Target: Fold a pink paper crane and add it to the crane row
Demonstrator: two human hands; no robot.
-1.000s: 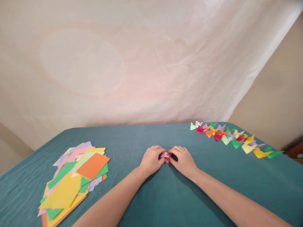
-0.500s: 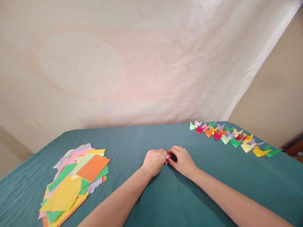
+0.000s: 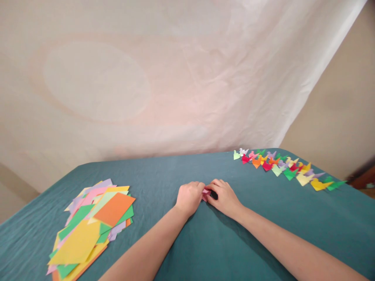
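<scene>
Both hands are meeting near the middle of the table [image 3: 175, 171], which is wearing a teal cloth. The left hand [image 3: 190, 198] is curling into a loose fist, knuckles up, with its fingertips closing on the left end of a small pink paper piece [image 3: 205, 191]. The right hand [image 3: 225, 199] is lying palm down just beside it, and its thumb and forefinger are pinching the right end of the same piece. The two hands are almost touching, so only a sliver of pink is showing between them.

The pink paper piece is sitting low, on or just above the cloth. Its long axis seems to be running left to right, from one hand to the other. Fingers are covering both ends, so which way it is pointing cannot be told.

Well off to the left, a loose stack of coloured paper squares [image 3: 114, 208] is lying fanned out, with an orange sheet on top. Along the far right edge, a row of small folded paper figures [image 3: 288, 173] is stretching diagonally. A pale sheet [image 3: 175, 78] is hanging behind the table.
</scene>
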